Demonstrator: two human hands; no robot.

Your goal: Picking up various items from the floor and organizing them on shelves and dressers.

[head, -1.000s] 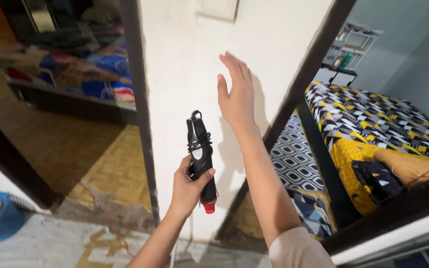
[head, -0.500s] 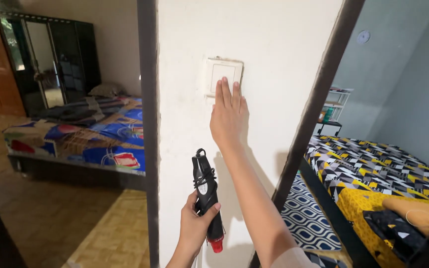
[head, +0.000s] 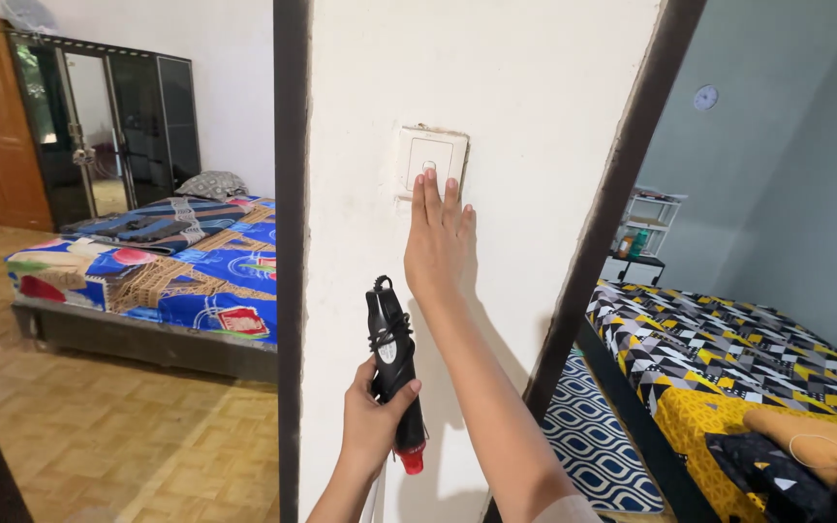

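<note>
Closest to us, our left hand (head: 372,416) has its grip closed around a black handheld tool (head: 391,363), fingers wrapped over the lower part of the body. We hold the tool nearly upright against the white wall (head: 535,116): its long axis runs up and down, the red tip (head: 411,459) pointing at the floor and the cord wound round the upper end, which points up toward the switch. We cannot tell exactly what kind of tool it is.

Just above and to the right of it, our right hand (head: 436,247) lies flat and open on the wall, fingers straight and together, holding nothing. Its fingertips (head: 429,184) reach onto the lower edge of the white wall switch (head: 432,160), which sits directly above the hand, in line with the forearm. So the right hand is touching the switch, while the left hand and its tool are well below it and slightly to the left.

Farther off, dark door frames (head: 291,242) flank the wall. Through the left opening we see a wood-patterned floor (head: 118,426), a bed with a blue patterned cover (head: 176,271) and a dark mirrored wardrobe (head: 108,126). Through the right opening lie a bed with a black, white and yellow cover (head: 728,339), a small white shelf (head: 653,218) and a round wall clock (head: 704,97).
</note>
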